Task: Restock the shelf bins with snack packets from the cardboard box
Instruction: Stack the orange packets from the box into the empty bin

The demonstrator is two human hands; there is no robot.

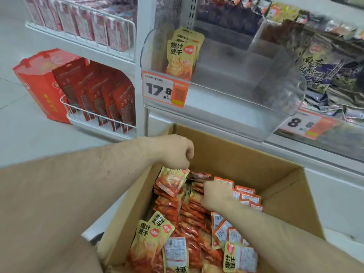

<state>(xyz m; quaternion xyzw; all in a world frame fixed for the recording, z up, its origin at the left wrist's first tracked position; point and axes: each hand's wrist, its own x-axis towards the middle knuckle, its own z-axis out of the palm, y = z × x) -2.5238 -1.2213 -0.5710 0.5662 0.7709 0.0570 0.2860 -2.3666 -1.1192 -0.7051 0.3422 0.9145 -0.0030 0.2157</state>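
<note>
- Head view: cardboard box (226,154) stands open on the floor below the clear shelf bin (236,79); box well filled with orange snack packets (189,217), mostly packed on edge in rows.
- Left hand (175,152), fingers curled downward, pinches the top edge of one packet (171,182), which hangs tilted above the box's far-left corner.
- Held packet: long axis runs from upper right down to lower left; pinched end up, printed face toward the camera.
- Right hand (214,196) is down among the packed rows, fingers curled into them; whether it actually grips a packet I cannot tell.
- Bin holds only a few upright packets (183,54) against its left wall, label forward, long axis vertical; the rest of the bin is bare. Price tag (165,89) sits on the bin front.
- Judgement, step in hand: gathering packets for transfer. Best done by taking several at once, squared into a stack, faces all one way.
- Judgement: turn each upright, label outward, and seat beside the existing ones, filling from left to right.
- Risk: a one-edge pinch lets the packet swing; support the lower end before lifting over the bin lip.
</note>
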